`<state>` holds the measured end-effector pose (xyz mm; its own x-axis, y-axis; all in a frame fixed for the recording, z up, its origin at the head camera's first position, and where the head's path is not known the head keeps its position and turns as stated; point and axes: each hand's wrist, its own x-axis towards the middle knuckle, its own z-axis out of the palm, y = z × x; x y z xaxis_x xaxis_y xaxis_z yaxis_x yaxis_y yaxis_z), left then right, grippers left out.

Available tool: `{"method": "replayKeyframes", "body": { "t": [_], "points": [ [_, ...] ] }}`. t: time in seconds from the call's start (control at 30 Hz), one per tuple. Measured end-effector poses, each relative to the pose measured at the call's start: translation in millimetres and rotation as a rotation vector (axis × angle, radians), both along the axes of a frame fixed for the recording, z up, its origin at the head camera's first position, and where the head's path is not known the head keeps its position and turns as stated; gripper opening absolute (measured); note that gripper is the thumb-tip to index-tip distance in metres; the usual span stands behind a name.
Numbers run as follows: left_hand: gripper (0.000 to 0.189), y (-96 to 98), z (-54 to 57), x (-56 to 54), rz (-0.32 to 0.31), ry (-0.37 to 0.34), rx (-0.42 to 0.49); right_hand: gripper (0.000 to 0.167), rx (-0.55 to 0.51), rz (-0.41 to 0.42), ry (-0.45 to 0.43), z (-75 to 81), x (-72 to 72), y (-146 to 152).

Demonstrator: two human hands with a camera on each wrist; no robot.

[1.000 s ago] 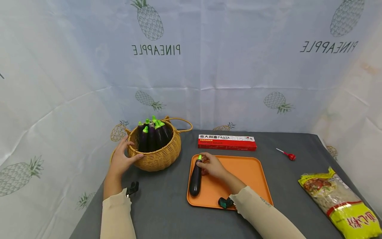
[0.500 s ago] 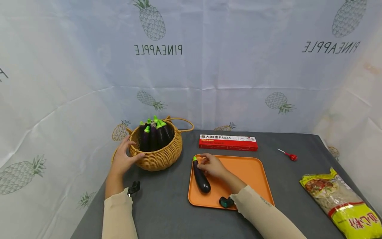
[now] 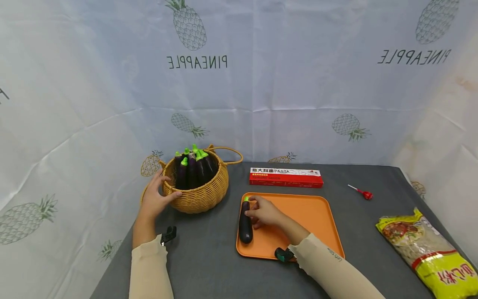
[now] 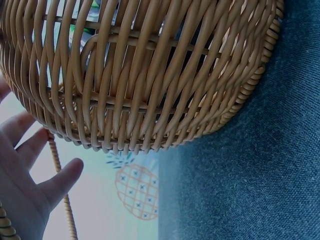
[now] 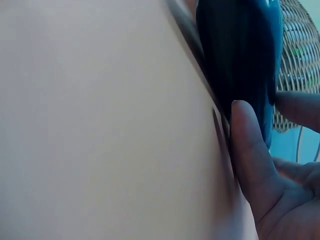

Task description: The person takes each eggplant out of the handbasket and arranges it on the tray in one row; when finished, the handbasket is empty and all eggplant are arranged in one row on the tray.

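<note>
Hanging behind the gray surface (image 3: 209,257) is a pineapple-print cloth (image 3: 298,83). The right grip (image 3: 266,212) pinches an eggplant (image 3: 245,227) on the orange tray (image 3: 304,216); the left grip (image 3: 152,202), spread wide, touches the wicker basket (image 3: 198,202).

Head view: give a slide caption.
Right hand pinches a glossy black eggplant on an orange rectangular tray; left hand touches a round tan wicker basket of dark eggplants.
</note>
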<state>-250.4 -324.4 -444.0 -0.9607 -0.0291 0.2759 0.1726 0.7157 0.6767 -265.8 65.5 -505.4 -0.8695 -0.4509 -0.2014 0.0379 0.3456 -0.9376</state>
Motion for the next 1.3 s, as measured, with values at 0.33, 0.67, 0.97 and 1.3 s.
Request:
{"method": "replayKeyframes", "body": {
  "t": [0.33,0.67,0.97,1.3],
  "points": [
    [0.066,-6.2,1.3,-1.4,0.015,0.014,0.000,0.065,0.009,0.003,0.001,12.5,-7.5,3.6],
    [0.065,-11.3,3.2,-0.3,0.022,0.023,-0.004,0.055,-0.064,0.039,0.224,63.1,-41.7,-14.7],
    [0.062,-9.6,-0.5,3.1,0.009,0.010,0.000,0.044,0.032,0.151,0.557,115.0,-76.8,-74.7],
    [0.058,-2.2,-4.3,3.7,-0.001,0.045,0.017,0.045,0.270,0.320,0.681,135.4,-92.1,-151.2]
  ]
}}
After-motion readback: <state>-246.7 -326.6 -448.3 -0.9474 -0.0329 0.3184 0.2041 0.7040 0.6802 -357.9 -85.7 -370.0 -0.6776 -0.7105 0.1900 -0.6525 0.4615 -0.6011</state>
